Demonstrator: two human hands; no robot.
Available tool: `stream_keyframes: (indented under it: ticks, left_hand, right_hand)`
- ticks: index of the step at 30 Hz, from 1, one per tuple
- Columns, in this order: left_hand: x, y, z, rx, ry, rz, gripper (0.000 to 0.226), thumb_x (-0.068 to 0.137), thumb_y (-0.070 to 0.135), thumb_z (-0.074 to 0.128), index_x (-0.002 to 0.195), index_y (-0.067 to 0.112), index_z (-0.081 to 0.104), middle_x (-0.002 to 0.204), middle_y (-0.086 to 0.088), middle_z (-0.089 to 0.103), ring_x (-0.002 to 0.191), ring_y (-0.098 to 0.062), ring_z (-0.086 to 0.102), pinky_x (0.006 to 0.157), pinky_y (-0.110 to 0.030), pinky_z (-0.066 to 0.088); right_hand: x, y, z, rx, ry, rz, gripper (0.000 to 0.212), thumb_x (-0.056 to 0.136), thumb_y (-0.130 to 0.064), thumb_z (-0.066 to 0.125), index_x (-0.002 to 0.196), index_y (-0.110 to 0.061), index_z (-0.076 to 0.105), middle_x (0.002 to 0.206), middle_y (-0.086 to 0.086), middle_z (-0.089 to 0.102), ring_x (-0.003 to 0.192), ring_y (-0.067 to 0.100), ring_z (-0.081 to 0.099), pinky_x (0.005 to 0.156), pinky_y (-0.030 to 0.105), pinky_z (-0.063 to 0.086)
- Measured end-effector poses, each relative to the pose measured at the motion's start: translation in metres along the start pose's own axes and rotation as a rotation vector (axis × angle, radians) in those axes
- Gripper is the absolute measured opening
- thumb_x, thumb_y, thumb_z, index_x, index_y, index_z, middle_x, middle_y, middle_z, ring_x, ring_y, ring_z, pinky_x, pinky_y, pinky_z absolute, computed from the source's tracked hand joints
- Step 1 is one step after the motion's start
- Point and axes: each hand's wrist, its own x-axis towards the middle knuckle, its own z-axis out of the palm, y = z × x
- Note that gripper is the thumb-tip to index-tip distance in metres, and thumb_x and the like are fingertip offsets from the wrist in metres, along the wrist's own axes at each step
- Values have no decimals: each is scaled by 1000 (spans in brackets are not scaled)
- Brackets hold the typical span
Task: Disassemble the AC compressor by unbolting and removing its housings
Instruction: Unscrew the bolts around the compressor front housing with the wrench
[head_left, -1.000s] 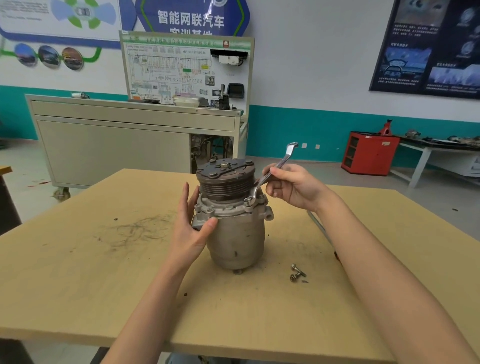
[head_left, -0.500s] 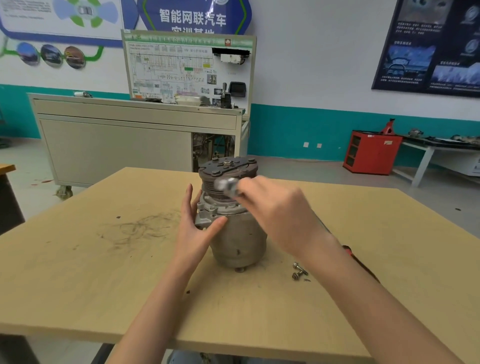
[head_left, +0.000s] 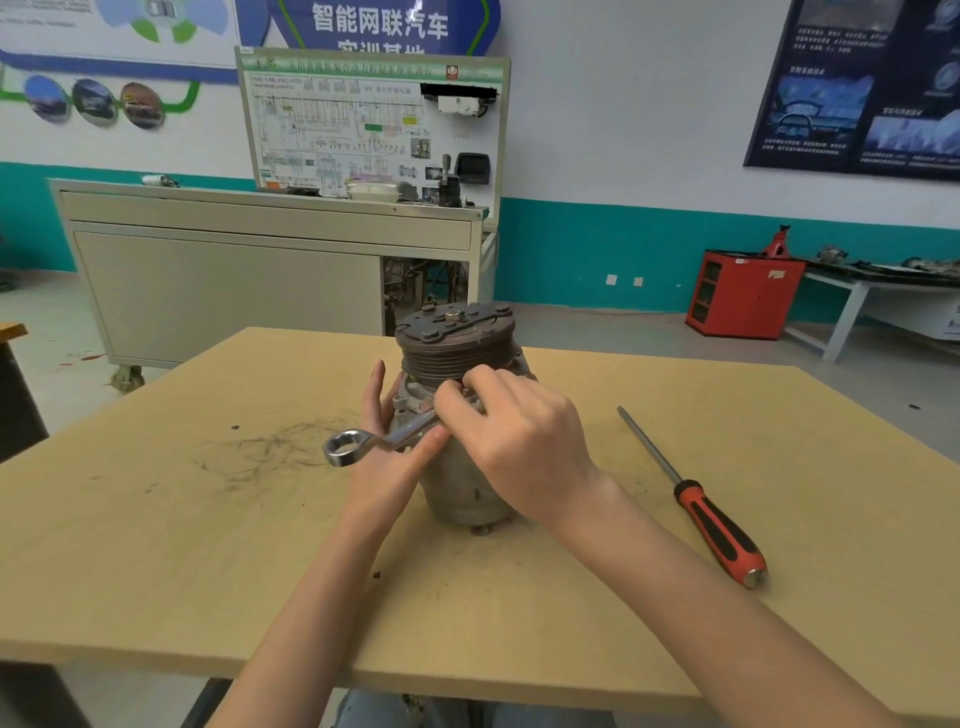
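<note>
Now, starting at the left, the tabletop shows dark scuff marks, and just past them the free ring end of the wrench sticks out toward us. The left hand is flat against the near-left side of the AC compressor, fingers straight and pointing up, thumb reaching under the wrench shaft. The compressor stands upright mid-table, pulley on top. Over to the right hand: its fingers are curled tight, pinching the far end of the wrench right under the pulley, at the flange where the housing bolts sit. The bolt itself is hidden beneath those fingers, so I can't tell whether the wrench is seated on it.

That seating looks like the key here: get the ring fully down over the head before pulling, or it will likely slip and round it. The left hand should brace the body hard against the turn, since nothing else holds the compressor down. Farthest right, a red-and-black screwdriver lies well apart, untouched.
</note>
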Motion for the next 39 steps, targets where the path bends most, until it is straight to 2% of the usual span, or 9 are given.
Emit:
stream_keyframes:
  ticks: [6, 10, 12, 16, 21, 28, 32, 36, 39]
  left_hand:
    - [-1, 7, 1, -72, -26, -2, 101, 66, 32, 75, 151, 30, 18, 140, -11, 49, 112, 8, 56, 79, -2, 44]
    - [2, 10, 1, -114, 0, -5, 127, 39, 70, 83, 145, 35, 23, 135, -9, 53, 110, 1, 60, 82, -9, 48]
    - [2, 8, 0, -84, 1, 2, 123, 37, 76, 80, 140, 42, 24, 133, -7, 55, 109, 2, 61, 82, -10, 48]
    - [3, 5, -2, -60, -4, -5, 115, 41, 71, 82, 138, 49, 25, 133, -3, 56, 114, -4, 60, 81, -10, 48]
    - [4, 2, 0, -91, -23, 3, 106, 63, 29, 89, 144, 39, 22, 138, -14, 51, 117, -9, 58, 84, -12, 49]
    - [2, 2, 0, -80, -21, 12, 97, 68, 31, 75, 148, 36, 20, 136, -16, 53, 115, -6, 59, 81, -6, 45]
    - [0, 4, -2, -43, 1, 10, 109, 59, 49, 82, 149, 35, 24, 131, 16, 53, 114, 5, 56, 86, -12, 48]
    - [-2, 4, -4, -27, 6, -12, 103, 59, 58, 75, 147, 45, 24, 123, 31, 48, 107, 20, 52, 79, -3, 45]
    - [-2, 6, -3, -27, 2, -27, 104, 57, 60, 74, 147, 47, 23, 124, 29, 48, 107, 20, 52, 80, -3, 46]
  right_hand:
    - [-4, -8, 2, 28, 32, 104, 2, 81, -4, 67, 79, -5, 68, 68, 9, 62, 56, 19, 58, 49, 26, 46]
    - [-15, -15, 4, 142, 60, 217, 10, 83, -11, 68, 80, -1, 70, 79, 13, 69, 68, 23, 67, 58, 31, 56]
    - [-21, -19, 4, 181, 59, 253, 15, 84, -13, 66, 85, 1, 71, 87, 15, 71, 77, 23, 70, 65, 31, 58]
    - [-24, -23, 3, 209, 61, 297, 15, 80, -10, 68, 88, 3, 72, 90, 16, 71, 82, 23, 70, 70, 30, 58]
    - [-14, -24, 0, 229, 69, 341, 15, 83, -11, 63, 84, 1, 70, 83, 14, 70, 75, 22, 69, 66, 27, 57]
    - [-11, -28, 8, 208, 76, 363, 9, 81, -9, 67, 80, 0, 70, 78, 12, 68, 68, 22, 66, 59, 30, 56]
    - [-30, -2, 4, 435, 180, 347, 19, 83, -13, 62, 89, 3, 70, 88, 13, 71, 82, 20, 70, 76, 26, 57]
    - [-33, 41, -1, 1206, 123, 897, 14, 94, -10, 47, 89, -13, 60, 89, 1, 71, 70, 19, 69, 63, 27, 57]
    - [-18, 78, 12, 1514, -63, 1120, 20, 98, 0, 36, 86, -8, 50, 87, 6, 64, 54, 16, 59, 52, 21, 48]
